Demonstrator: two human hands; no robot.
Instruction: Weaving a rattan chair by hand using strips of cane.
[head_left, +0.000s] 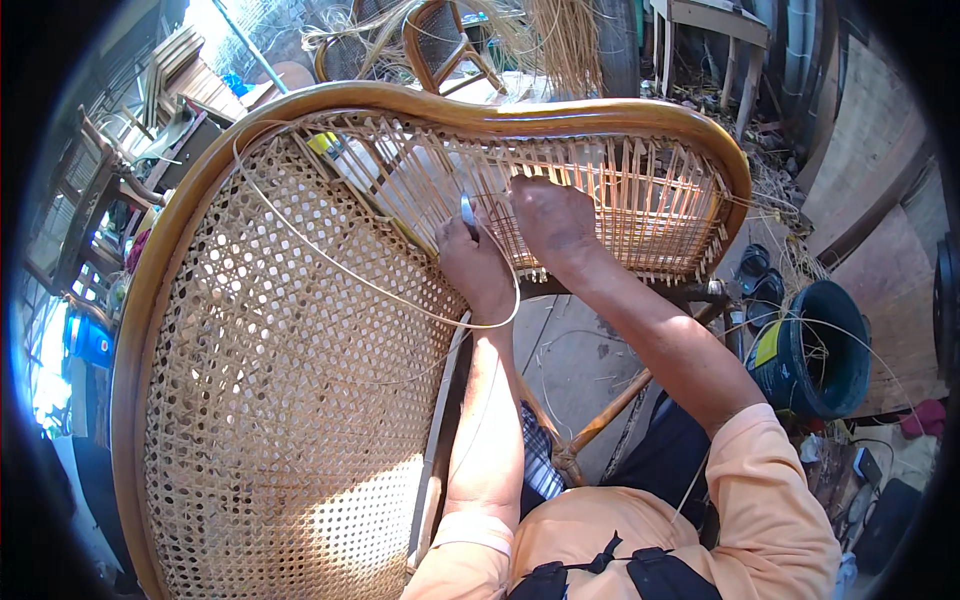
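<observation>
Left hand clamped on a metal-tipped tool | right hand curled just beside it, cannot tell on what | loose cane strand crossing left wrist | cane weave beneath and left of hands, inside curved wooden frame | bucket at right

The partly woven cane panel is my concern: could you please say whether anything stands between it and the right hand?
Nothing visible does: the right hand is right at the partly woven cane panel. A loose strand crosses the left hand's wrist instead.
</observation>
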